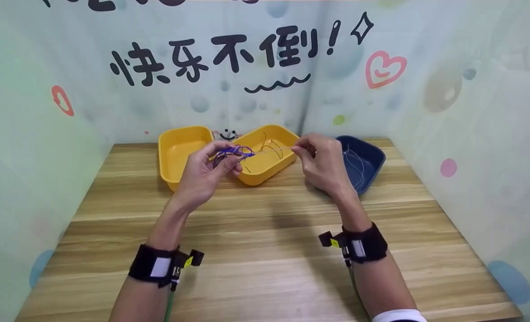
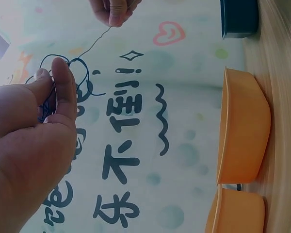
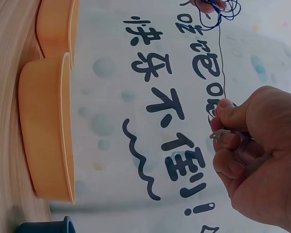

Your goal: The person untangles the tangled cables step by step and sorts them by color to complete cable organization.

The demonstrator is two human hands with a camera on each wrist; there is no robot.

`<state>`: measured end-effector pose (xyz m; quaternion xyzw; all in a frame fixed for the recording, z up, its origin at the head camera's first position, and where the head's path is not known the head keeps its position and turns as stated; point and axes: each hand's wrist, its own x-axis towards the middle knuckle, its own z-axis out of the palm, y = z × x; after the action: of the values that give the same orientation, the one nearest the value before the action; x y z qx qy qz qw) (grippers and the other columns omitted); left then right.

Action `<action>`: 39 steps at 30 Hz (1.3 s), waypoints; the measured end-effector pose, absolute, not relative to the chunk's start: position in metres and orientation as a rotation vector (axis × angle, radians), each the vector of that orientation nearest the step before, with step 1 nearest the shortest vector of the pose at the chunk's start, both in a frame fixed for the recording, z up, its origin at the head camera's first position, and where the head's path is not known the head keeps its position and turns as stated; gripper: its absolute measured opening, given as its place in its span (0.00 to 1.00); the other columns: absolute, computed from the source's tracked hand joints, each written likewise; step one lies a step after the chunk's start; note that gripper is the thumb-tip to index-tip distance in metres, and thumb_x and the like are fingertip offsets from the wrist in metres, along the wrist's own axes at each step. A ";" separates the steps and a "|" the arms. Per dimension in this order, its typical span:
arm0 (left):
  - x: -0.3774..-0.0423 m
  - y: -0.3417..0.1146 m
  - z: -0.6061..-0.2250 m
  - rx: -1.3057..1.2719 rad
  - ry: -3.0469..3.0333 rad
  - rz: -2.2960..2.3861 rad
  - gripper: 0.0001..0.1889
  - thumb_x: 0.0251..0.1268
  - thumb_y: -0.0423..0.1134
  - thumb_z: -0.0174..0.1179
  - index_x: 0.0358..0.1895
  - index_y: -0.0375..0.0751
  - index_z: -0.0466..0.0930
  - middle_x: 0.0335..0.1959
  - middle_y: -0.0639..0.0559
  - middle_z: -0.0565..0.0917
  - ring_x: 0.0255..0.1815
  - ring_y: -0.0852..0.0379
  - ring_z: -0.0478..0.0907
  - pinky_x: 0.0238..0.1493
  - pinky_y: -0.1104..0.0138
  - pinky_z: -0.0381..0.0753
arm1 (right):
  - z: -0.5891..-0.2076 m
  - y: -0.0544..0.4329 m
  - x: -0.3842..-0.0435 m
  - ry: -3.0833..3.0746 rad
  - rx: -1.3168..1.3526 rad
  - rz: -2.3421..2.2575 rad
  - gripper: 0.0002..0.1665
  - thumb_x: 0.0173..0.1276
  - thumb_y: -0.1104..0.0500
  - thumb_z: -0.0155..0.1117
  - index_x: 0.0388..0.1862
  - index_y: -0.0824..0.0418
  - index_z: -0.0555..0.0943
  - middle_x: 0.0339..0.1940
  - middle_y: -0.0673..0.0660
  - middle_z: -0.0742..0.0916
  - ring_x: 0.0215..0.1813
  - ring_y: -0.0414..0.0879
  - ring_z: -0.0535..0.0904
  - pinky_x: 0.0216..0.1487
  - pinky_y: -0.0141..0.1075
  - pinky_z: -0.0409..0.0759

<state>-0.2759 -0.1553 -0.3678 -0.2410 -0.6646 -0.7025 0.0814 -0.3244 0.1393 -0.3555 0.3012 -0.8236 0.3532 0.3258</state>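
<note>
My left hand point(image 1: 207, 172) pinches a loose, looped bundle of blue-purple cord point(image 1: 242, 152) between thumb and fingers, above the yellow trays. From the bundle a thin pale string point(image 1: 271, 150) runs taut to my right hand point(image 1: 323, 161). There the thumb and forefinger pinch it, near the dark blue tray. In the right wrist view, a small pale piece point(image 3: 220, 134) pokes out between the right hand's fingers; what it is cannot be made out. Part of the bundle is hidden behind the left fingers.
Along the back of the wooden table point(image 1: 247, 250) stand a yellow tray point(image 1: 163, 154) at left, another yellow tray point(image 1: 265, 178) holding dark thin strands, and a dark blue tray point(image 1: 378, 169) with pale strands inside. A printed curtain point(image 1: 247, 98) hangs behind them.
</note>
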 end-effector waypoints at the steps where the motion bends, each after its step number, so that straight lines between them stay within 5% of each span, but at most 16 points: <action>1: -0.276 -0.155 -0.367 -0.728 -1.987 -2.091 0.10 0.87 0.27 0.59 0.61 0.27 0.81 0.45 0.45 0.89 0.44 0.55 0.88 0.51 0.65 0.96 | -0.355 0.140 -0.325 -2.158 0.786 0.922 0.06 0.78 0.63 0.77 0.40 0.66 0.91 0.33 0.62 0.93 0.32 0.48 0.82 0.37 0.30 0.75; 18: -0.276 -0.157 -0.366 -0.603 -1.969 -1.984 0.07 0.82 0.22 0.61 0.54 0.23 0.87 0.44 0.47 0.92 0.39 0.54 0.89 0.47 0.61 0.96 | -0.357 0.146 -0.329 -2.154 0.667 0.872 0.08 0.81 0.62 0.74 0.40 0.67 0.90 0.34 0.64 0.92 0.30 0.50 0.83 0.35 0.32 0.75; 31: -0.276 -0.156 -0.365 -0.512 -1.916 -2.186 0.11 0.84 0.26 0.63 0.59 0.20 0.82 0.45 0.43 0.90 0.44 0.53 0.92 0.57 0.61 0.96 | -0.351 0.143 -0.323 -2.388 0.724 0.920 0.09 0.81 0.60 0.74 0.50 0.65 0.93 0.40 0.60 0.95 0.32 0.50 0.85 0.36 0.31 0.76; 35: -0.275 -0.155 -0.364 -0.502 -1.940 -2.177 0.14 0.84 0.27 0.63 0.62 0.17 0.80 0.47 0.44 0.90 0.46 0.51 0.93 0.57 0.61 0.96 | -0.347 0.137 -0.315 -2.397 0.706 0.872 0.17 0.81 0.58 0.74 0.60 0.68 0.89 0.55 0.65 0.93 0.42 0.57 0.87 0.46 0.41 0.83; 39: -0.275 -0.153 -0.364 -0.514 -1.975 -2.142 0.13 0.84 0.27 0.63 0.61 0.20 0.82 0.50 0.42 0.91 0.45 0.55 0.94 0.57 0.61 0.96 | -0.343 0.131 -0.306 -2.285 0.689 0.815 0.22 0.80 0.59 0.73 0.66 0.68 0.86 0.66 0.66 0.87 0.64 0.63 0.84 0.69 0.53 0.83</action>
<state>-0.2745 -0.1527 -0.3637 -0.1731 -0.6647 -0.7210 0.0914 -0.3058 0.1309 -0.3429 0.2602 -0.8629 0.3078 0.3049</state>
